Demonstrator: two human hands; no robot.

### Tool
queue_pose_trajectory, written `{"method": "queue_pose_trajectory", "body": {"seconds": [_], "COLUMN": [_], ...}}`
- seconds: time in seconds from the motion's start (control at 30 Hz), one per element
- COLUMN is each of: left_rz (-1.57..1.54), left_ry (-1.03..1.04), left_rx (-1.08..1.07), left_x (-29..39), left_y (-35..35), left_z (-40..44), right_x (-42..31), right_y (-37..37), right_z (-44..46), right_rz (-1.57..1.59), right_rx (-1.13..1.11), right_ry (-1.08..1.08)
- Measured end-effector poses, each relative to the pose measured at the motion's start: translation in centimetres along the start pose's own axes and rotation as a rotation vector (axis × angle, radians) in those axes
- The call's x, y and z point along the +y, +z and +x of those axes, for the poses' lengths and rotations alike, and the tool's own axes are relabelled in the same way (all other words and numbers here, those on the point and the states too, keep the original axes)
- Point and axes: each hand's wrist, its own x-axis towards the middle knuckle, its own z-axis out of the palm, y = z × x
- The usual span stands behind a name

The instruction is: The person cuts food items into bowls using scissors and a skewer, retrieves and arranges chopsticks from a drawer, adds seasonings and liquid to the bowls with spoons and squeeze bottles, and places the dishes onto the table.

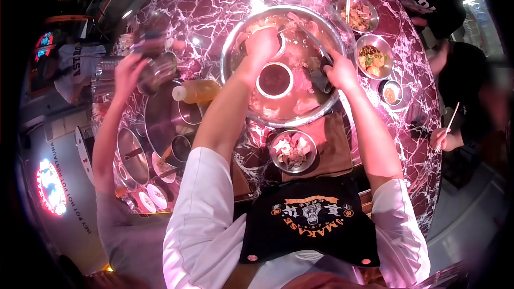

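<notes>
A wide metal basin (227, 75) of reddish broth with meat pieces stands in front of me. My left hand (262, 43) reaches in, closed on a small pale-rimmed bowl (282, 48) at the basin's upper left; its fingers are partly hidden. At the basin's right rim, my right hand (341, 69) is closed round the dark handle of a long metal utensil (317, 42), which slants over the broth; its exact kind is unclear. Between my forearms, a round pot (275, 80) of dark red liquid sits in the basin. Nearer me is a metal bowl of meat pieces (292, 151).
At left, another person's hand (128, 69) holds a blurred metal container (155, 75). A yellow-liquid bottle (195, 92) lies beside metal bowls and pans (132, 155). Food bowls (374, 56) and a sauce cup (391, 92) stand at right. Another person holds chopsticks (454, 118) at the right edge.
</notes>
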Motion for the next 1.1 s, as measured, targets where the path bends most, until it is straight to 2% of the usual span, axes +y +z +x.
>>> {"method": "queue_pose_trajectory", "body": {"seconds": [0.07, 0.17, 0.23, 0.3, 0.43, 0.5, 0.57, 0.67, 0.7, 0.77, 0.83, 1.03, 1.1], "left_rz": [-0.082, -0.151, -0.269, -0.343, -0.486, -0.677, -0.707, -0.924, -0.924, -0.998, -0.926, -1.08, -0.943], "left_ry": [-0.063, -0.023, -0.133, -0.161, -0.22, -0.25, -0.262, -0.319, -0.326, -0.183, -0.194, -0.288, -0.236], "left_rx": [-0.001, 0.061, 0.038, 0.002, -0.019, -0.055, -0.038, -0.108, -0.107, -0.055, -0.037, -0.006, 0.039], "left_x": [-0.7, -2.8, -3.7, -4.3, -8.0, -9.5, -10.2, -8.5, -9.1, -10.0, -10.1, -9.6, -9.2], "left_y": [0.0, -0.7, -1.1, -1.7, 1.7, 2.7, 3.3, 0.8, 1.4, 2.7, 2.9, 3.8, 3.6], "left_z": [0.0, -0.2, 0.2, 0.6, 2.9, 3.7, 4.0, 2.9, 2.9, 3.0, 3.1, 2.5, 2.2], "right_x": [0.2, 0.6, -0.3, -0.6, -2.8, -3.6, -4.4, -4.3, -4.3, -4.3, -4.5, -4.8, -4.5], "right_y": [-0.2, 0.0, 0.3, 1.6, 2.7, 3.0, 2.9, 3.3, 3.2, 3.2, 3.0, 4.0, 4.1], "right_z": [-0.8, -2.6, -3.2, -2.1, 1.4, 3.2, 4.5, 6.3, 6.7, 7.4, 7.7, 8.5, 8.6], "right_rz": [0.011, 0.019, -0.037, -0.017, 0.019, -0.008, -0.078, -0.118, -0.156, -0.2, -0.215, -0.251, -0.288], "right_rx": [0.009, -0.016, -0.052, -0.04, -0.033, -0.054, -0.076, -0.039, -0.043, -0.051, -0.04, -0.069, -0.079], "right_ry": [0.004, 0.072, 0.105, 0.093, 0.066, 0.078, 0.05, -0.052, -0.091, -0.111, -0.171, -0.125, -0.132]}}
